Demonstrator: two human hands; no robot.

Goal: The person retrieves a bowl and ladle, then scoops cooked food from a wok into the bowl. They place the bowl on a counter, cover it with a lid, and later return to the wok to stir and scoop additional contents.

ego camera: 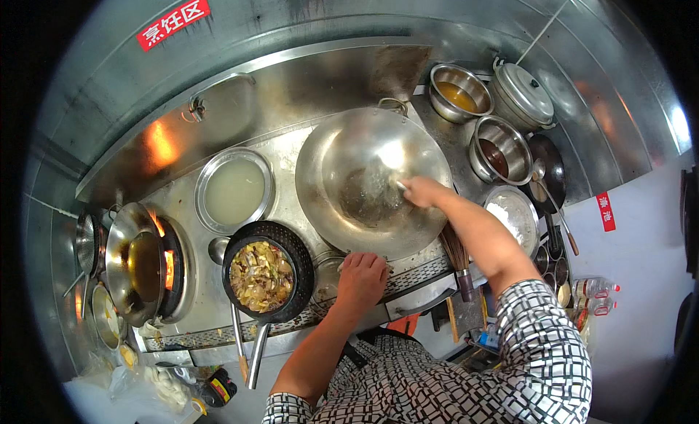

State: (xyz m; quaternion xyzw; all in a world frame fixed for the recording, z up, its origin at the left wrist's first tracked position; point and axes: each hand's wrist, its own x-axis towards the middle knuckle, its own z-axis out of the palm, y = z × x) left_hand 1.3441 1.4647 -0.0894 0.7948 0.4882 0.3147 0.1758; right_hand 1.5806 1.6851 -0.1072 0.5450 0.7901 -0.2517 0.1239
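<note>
A large steel wok stands before me on the range, with a patch of what looks like clear liquid in its bowl. My left hand closes over its near rim, and a bit of pale cloth shows beside the fingers. Inside the wok's right side, my right hand grips a thin, light-coloured handle; the rest of that tool is blurred. Left of my left hand, a black perforated pan with a long metal handle holds chopped, cooked-looking food.
At far left, a second wok with dark oil tilts over a lit burner. A basin of cloudy water sits behind the pan. Steel bowls and a lidded pot stand back right. A bamboo wok brush lies below my right forearm.
</note>
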